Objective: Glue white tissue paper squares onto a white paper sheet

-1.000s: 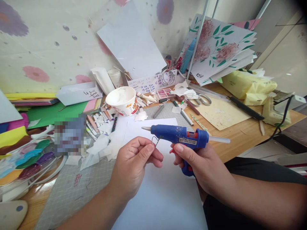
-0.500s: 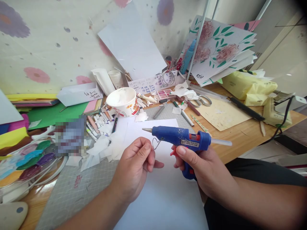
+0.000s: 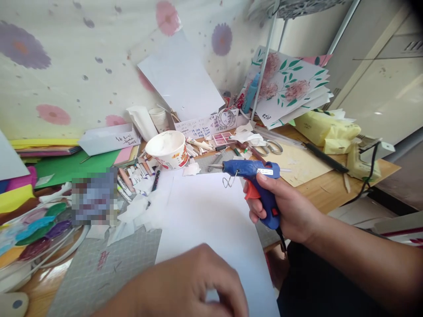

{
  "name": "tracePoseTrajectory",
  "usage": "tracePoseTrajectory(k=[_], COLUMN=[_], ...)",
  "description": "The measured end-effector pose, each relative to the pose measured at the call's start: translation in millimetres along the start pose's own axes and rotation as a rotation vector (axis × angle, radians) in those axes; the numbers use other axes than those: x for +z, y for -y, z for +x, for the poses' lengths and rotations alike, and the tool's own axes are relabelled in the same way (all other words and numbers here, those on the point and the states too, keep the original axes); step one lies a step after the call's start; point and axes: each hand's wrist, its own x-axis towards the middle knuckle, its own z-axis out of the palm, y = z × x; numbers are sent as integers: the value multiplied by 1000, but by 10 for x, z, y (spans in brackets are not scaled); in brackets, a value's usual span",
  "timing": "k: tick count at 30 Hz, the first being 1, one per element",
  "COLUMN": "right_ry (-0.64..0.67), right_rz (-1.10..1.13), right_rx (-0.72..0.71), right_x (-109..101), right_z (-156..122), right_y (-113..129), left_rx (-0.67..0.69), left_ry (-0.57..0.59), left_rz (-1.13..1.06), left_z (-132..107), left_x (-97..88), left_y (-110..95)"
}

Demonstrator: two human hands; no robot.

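My right hand point(image 3: 294, 207) is wrapped round the handle of a blue hot glue gun point(image 3: 253, 167). The gun's metal nozzle points left, and a bent wire stand point(image 3: 230, 179) hangs under its front. Its red trigger point(image 3: 253, 190) lies by my curled fingers, and a clear glue stick point(image 3: 286, 170) sticks out of the back. Low in the view, my left hand point(image 3: 194, 281) is over a large white sheet of paper point(image 3: 205, 215). Its fingers bend downward, somewhat blurred, with the tips cut off by the lower edge, so anything in them is hidden.
A grey cutting mat point(image 3: 99, 268) lies under the paper. Torn paper scraps point(image 3: 134, 211), markers point(image 3: 125, 180) and a white paper bowl point(image 3: 167, 149) stand beyond it. Paint pots point(image 3: 42, 229) are at left; scissors point(image 3: 272, 147) and a yellow tissue pack point(image 3: 325, 127) at right.
My left hand has moved away from the glue gun's wire stand, down toward the lower edge. The gun, still in my right hand, has turned a little and its trigger shows more.
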Motion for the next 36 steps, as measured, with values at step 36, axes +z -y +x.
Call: tracePoseTrajectory(k=[36], right_ry=[42], right_rz=[-238], right_rx=[-53], right_x=[143], right_z=[-207], right_y=[-290], left_rx=[551], left_ry=[-1140], left_rz=[918], left_z=[33], left_x=[-13], left_y=[257])
